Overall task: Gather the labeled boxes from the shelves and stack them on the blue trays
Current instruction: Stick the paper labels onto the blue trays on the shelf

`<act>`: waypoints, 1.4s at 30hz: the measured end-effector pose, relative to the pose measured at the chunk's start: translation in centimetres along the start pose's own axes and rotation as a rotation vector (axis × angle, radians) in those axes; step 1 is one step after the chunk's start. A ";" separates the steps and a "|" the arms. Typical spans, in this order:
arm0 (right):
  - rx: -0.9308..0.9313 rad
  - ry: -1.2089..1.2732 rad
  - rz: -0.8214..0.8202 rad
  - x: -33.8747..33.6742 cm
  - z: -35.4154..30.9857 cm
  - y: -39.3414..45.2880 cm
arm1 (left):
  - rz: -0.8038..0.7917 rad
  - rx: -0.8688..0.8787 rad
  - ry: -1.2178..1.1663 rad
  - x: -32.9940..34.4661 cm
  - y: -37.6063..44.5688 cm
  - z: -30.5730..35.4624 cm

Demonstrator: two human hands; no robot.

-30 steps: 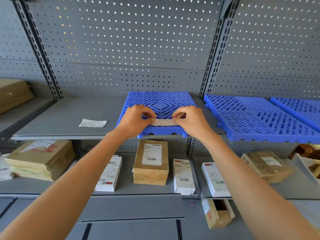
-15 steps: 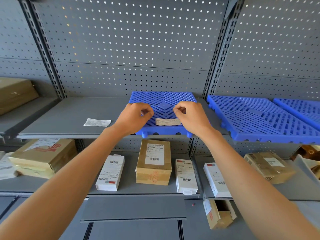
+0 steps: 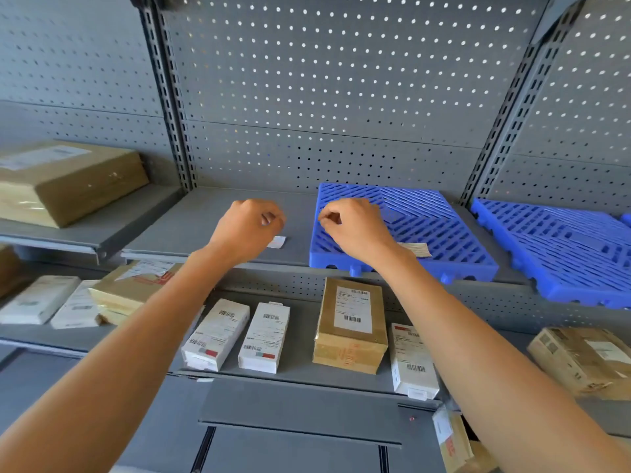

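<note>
I see my left hand (image 3: 247,227) curled over the upper shelf (image 3: 205,216), and I cannot tell if its grip holds anything. A small white paper (image 3: 277,242) lies just beside it on the shelf. My right hand (image 3: 355,227) is curled over the left edge of a blue tray (image 3: 444,233); its grip looks narrow. A label (image 3: 415,249) lies on that tray near the front edge. Labeled boxes (image 3: 350,322) sit on the lower shelf (image 3: 300,336).

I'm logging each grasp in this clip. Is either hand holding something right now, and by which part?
Neither visibly: left hand and right hand are loosely curled with no grip on anything; the label lies free on the blue tray.
</note>
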State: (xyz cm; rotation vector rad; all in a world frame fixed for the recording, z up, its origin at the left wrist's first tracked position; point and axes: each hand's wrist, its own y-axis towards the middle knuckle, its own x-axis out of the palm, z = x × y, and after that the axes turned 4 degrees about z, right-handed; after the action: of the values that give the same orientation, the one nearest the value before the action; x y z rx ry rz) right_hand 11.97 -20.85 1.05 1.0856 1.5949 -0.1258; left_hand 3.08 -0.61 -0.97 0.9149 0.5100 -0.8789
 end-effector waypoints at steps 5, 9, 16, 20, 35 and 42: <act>-0.031 0.032 -0.061 2.9 -3.5 1.7 | -0.024 -0.043 0.054 -2.3 -0.6 -4.9; -0.042 -0.062 -0.148 5.3 -5.3 3.3 | -0.053 -0.005 0.084 -2.8 -0.4 -6.9; -0.068 -0.189 -0.206 7.5 -6.0 3.7 | -0.169 0.074 0.198 -1.7 0.8 -8.6; -0.056 -0.283 -0.203 7.4 -5.8 4.0 | -0.170 0.095 0.174 -1.2 0.9 -9.1; 0.021 -0.167 -0.191 7.4 -6.4 3.7 | -0.100 0.157 0.081 -1.2 0.3 -9.6; 0.029 -0.115 -0.202 7.3 -6.6 3.8 | -0.090 0.134 0.042 -1.8 -0.2 -9.5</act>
State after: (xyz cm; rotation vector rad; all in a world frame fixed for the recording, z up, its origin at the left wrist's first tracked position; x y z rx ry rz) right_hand 10.31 -10.56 -0.94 0.9212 1.5993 -0.3419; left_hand 1.71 8.13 -4.85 1.0407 0.5370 -0.9862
